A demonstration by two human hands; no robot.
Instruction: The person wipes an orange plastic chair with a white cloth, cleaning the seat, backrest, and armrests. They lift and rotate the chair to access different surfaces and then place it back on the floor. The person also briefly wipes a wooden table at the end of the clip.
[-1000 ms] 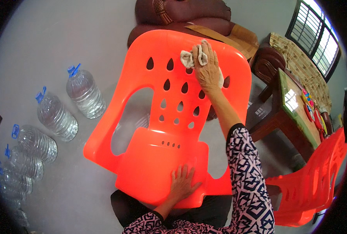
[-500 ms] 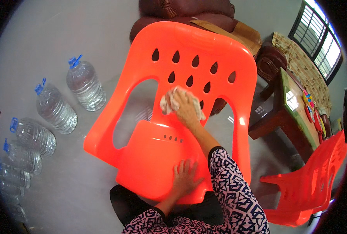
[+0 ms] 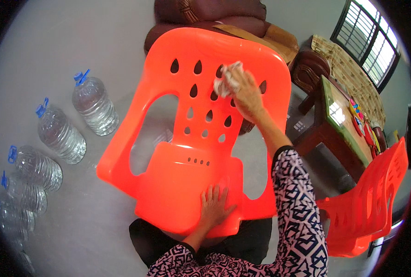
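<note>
A red-orange plastic armchair (image 3: 168,189) stands right in front of me, its backrest pierced by drop-shaped holes. My left hand (image 3: 214,207) lies flat on the front of the seat with its fingers spread. Against the upper part of the backrest, right of its middle, my right hand (image 3: 248,98) presses a crumpled whitish cloth (image 3: 228,79). Hand and cloth cover some of the holes there.
Several large clear water bottles (image 3: 94,106) with blue caps line the left side. Behind the chair is a brown leather sofa (image 3: 210,16). At right stand a green-topped wooden table (image 3: 341,120) and another red plastic chair (image 3: 362,203).
My right hand has moved the cloth from the lower backrest up and to the right, uncovering the lower holes. My left hand stays flat on the seat. The view has shifted slightly.
</note>
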